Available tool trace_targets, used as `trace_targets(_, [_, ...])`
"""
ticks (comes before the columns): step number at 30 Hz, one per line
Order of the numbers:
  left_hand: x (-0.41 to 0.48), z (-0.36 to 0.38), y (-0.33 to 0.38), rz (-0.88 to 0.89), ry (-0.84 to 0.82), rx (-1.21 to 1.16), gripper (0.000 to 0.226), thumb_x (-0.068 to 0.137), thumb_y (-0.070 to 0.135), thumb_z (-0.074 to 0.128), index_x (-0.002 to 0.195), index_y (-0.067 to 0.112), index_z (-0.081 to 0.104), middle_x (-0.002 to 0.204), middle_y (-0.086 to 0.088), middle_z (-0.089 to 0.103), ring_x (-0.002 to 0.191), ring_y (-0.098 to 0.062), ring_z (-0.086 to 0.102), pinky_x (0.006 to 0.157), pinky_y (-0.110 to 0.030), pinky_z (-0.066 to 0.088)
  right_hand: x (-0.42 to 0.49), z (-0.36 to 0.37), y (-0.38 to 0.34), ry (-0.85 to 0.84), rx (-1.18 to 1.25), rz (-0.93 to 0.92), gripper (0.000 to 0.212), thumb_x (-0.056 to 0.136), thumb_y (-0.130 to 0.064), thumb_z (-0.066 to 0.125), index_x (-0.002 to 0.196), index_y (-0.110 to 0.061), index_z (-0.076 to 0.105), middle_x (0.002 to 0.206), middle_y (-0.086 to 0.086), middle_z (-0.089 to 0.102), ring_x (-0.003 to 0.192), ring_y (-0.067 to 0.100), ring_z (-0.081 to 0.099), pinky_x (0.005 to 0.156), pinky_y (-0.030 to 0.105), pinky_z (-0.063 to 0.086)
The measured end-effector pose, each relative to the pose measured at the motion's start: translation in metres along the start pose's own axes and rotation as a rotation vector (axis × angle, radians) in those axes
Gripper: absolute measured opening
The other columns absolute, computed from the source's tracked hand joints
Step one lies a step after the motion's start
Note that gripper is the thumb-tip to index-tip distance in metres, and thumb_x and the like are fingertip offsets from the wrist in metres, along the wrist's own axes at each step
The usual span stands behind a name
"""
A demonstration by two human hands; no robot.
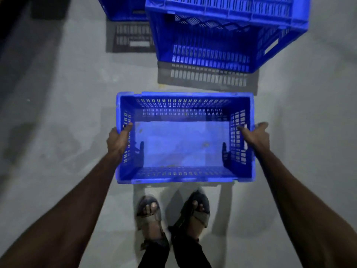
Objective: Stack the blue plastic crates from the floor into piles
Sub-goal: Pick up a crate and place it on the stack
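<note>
An empty blue plastic crate with slotted walls sits in front of me, open side up, just beyond my feet. My left hand grips its left short wall, thumb hooked inside over the rim. My right hand grips the right short wall the same way. I cannot tell whether the crate rests on the floor or hangs just above it. Straight ahead stands a pile of blue crates, with a further blue crate at the top left.
The floor is grey concrete, dimly lit, with crate shadows on it. My sandalled feet stand close behind the held crate. A dark object lies at the far upper left.
</note>
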State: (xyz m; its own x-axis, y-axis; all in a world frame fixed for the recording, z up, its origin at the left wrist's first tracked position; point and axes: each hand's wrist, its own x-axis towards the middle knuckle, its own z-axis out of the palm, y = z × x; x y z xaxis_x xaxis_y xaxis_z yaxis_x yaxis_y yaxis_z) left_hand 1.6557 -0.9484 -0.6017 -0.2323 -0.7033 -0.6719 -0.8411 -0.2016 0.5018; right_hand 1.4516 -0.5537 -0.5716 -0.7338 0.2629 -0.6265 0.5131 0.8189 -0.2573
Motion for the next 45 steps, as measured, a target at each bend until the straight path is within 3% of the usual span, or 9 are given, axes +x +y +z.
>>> trace_targets(4, [0.038, -0.001, 0.016, 0.117, -0.219, 0.191, 0.074, 0.059, 0.064, 0.072, 0.112, 0.013, 0.068, 0.086, -0.010, 0.069, 0.065, -0.026, 0.062, 0.082, -0.047, 0.058, -0.006, 0.026, 0.041, -0.046, -0.122, 0.055, 0.062, 0.087, -0.047, 0.069, 0.124, 0.000, 0.053, 0.125, 0.030, 0.060, 0.116, 0.044, 0.059, 0.093, 0.047, 0.049])
trace_targets(9, [0.035, 0.000, 0.021, 0.157, -0.243, 0.181, 0.030, 0.096, 0.029, 0.069, 0.108, 0.003, 0.062, 0.074, -0.010, 0.063, 0.054, -0.019, 0.057, 0.057, -0.032, 0.050, 0.003, 0.048, 0.058, 0.008, 0.188, 0.131, 0.069, 0.088, -0.061, 0.052, 0.117, 0.000, 0.066, 0.114, 0.027, 0.068, 0.111, 0.043, 0.063, 0.095, 0.044, 0.050])
trace_targets(14, [0.034, 0.003, 0.013, 0.015, -0.208, 0.048, 0.053, 0.096, 0.054, 0.063, 0.068, 0.009, 0.055, 0.054, -0.005, 0.055, 0.050, -0.023, 0.050, 0.052, -0.031, 0.044, 0.036, 0.066, 0.084, -0.005, 0.373, 0.237, 0.117, 0.049, -0.100, 0.042, 0.112, -0.004, 0.064, 0.113, 0.023, 0.068, 0.103, 0.042, 0.067, 0.092, 0.055, 0.055])
trace_targets(17, [0.014, -0.012, 0.021, 0.047, -0.048, 0.076, 0.063, 0.082, 0.071, 0.065, 0.067, 0.011, 0.062, 0.062, -0.010, 0.062, 0.055, -0.027, 0.056, 0.065, -0.035, 0.050, 0.010, 0.047, 0.072, -0.013, 0.380, 0.202, 0.100, 0.064, -0.092, 0.049, 0.110, -0.004, 0.063, 0.115, 0.024, 0.067, 0.104, 0.042, 0.066, 0.091, 0.056, 0.055])
trace_targets(25, [-0.096, -0.073, 0.083, 0.043, -0.037, 0.026, 0.064, 0.079, 0.074, 0.068, 0.064, 0.012, 0.062, 0.063, -0.011, 0.067, 0.053, -0.023, 0.064, 0.064, -0.032, 0.055, -0.103, -0.067, 0.041, 0.016, 0.380, 0.199, 0.084, 0.088, -0.074, 0.052, 0.113, 0.005, 0.065, 0.113, 0.028, 0.067, 0.106, 0.042, 0.065, 0.093, 0.048, 0.052])
trace_targets(29, [-0.166, -0.132, 0.130, -0.040, -0.196, -0.092, 0.072, 0.071, 0.080, 0.068, 0.068, 0.009, 0.060, 0.057, -0.012, 0.060, 0.045, -0.022, 0.058, 0.050, -0.029, 0.050, -0.166, -0.147, 0.043, -0.146, 0.586, 0.281, 0.081, 0.056, -0.089, 0.063, 0.077, -0.011, 0.067, 0.074, 0.014, 0.065, 0.055, 0.026, 0.057, 0.055, 0.039, 0.050])
trace_targets(35, [-0.267, -0.227, 0.213, -0.112, -0.623, -0.150, 0.064, 0.086, 0.075, 0.056, 0.066, 0.014, 0.047, 0.051, -0.001, 0.043, 0.040, -0.014, 0.044, 0.041, -0.021, 0.041, -0.291, -0.288, 0.012, -0.408, 0.869, 0.242, 0.059, 0.086, -0.072, 0.055, 0.069, -0.016, 0.050, 0.051, -0.003, 0.039, 0.038, 0.013, 0.036, 0.037, 0.020, 0.032])
trace_targets(40, [-0.336, -0.302, 0.260, -0.139, -0.795, -0.118, 0.077, 0.070, 0.082, 0.068, 0.070, 0.005, 0.064, 0.058, -0.010, 0.062, 0.049, -0.021, 0.062, 0.047, -0.029, 0.056, -0.384, -0.377, 0.015, -0.557, 1.068, 0.293, 0.073, 0.085, -0.074, 0.055, 0.081, -0.003, 0.074, 0.066, 0.008, 0.068, 0.053, 0.020, 0.065, 0.050, 0.025, 0.056])
trace_targets(45, [-0.406, -0.357, 0.280, -0.116, -0.854, -0.193, 0.081, 0.077, 0.079, 0.059, 0.074, 0.000, 0.078, 0.078, -0.018, 0.076, 0.065, -0.026, 0.075, 0.058, -0.033, 0.064, -0.458, -0.427, 0.026, -0.697, 1.205, 0.231, 0.090, 0.087, -0.081, 0.045, 0.112, 0.000, 0.075, 0.131, 0.020, 0.066, 0.121, 0.029, 0.065, 0.098, 0.040, 0.055])
